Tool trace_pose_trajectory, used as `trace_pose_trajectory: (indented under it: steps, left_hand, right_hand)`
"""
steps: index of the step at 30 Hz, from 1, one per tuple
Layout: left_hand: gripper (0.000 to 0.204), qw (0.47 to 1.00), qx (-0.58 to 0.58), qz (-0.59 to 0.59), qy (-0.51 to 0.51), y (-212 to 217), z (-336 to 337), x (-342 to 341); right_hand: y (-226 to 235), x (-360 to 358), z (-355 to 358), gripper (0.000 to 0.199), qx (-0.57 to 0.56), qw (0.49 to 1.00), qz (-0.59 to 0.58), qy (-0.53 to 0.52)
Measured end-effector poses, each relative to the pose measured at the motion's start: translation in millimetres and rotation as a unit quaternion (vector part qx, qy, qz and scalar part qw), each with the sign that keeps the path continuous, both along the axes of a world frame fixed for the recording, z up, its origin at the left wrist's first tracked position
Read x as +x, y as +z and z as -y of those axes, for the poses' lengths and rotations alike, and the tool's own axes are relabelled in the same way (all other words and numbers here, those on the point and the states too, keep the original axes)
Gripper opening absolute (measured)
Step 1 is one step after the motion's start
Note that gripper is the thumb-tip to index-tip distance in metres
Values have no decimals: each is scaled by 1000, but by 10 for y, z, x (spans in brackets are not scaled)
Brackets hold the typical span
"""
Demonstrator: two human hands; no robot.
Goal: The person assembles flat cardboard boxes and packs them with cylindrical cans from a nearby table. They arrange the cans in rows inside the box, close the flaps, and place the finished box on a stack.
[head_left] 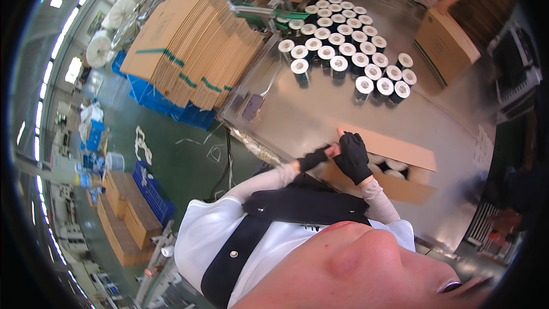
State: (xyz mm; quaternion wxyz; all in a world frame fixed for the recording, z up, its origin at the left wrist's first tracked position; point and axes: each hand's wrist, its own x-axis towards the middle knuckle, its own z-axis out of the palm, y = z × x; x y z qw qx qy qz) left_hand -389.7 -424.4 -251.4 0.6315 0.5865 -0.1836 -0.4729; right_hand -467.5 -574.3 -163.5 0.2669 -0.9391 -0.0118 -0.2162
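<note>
An open cardboard box (420, 190) stands at the table's near edge, in front of me. White-topped dark spools (393, 165) show inside it, and its long far flap (394, 147) is folded outward. My right hand (353, 157), in a black fingerless glove, is over the box's left end with its fingers curled; whatever is in them is hidden. My left hand (318, 158), gloved the same way, meets it from the left, fingertips against or very near the right hand's. The left fingers are partly hidden and blurred.
Many white-topped dark spools (346, 49) stand upright across the metal table (320, 106). A dark flat object (252, 106) lies at its left edge. Flattened cartons (189, 46) are stacked on blue crates (151, 94) at left. Across the table, another person's hand (441, 7) touches a closed carton (443, 46).
</note>
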Motion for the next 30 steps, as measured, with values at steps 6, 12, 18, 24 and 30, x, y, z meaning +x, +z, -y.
trace_pose_trajectory:
  steps: [6, 12, 18, 24, 30]
  left_hand:
    - [27, 978, -71, 195, -6, -444, -47, 267]
    - [49, 689, 103, 600, 393, 433, -2108, 2438]
    - [87, 225, 390, 709, 542, 2584, -3676, 3209]
    - [71, 237, 548, 685, 418, 1971, -4738, 4451]
    - [36, 217, 445, 807, 321, 1907, -4529, 4470]
  right_hand:
    - [138, -405, 141, 44, -62, 997, -36, -25]
    - [-625, -1619, -1, 45, -28, 926, -275, -257]
    - [-564, -1018, -896, 47, 112, 927, -320, -163]
    - [381, 640, -1285, 28, 3, 994, -103, 38]
    - [401, 1179, -1564, 29, -47, 994, -34, 88]
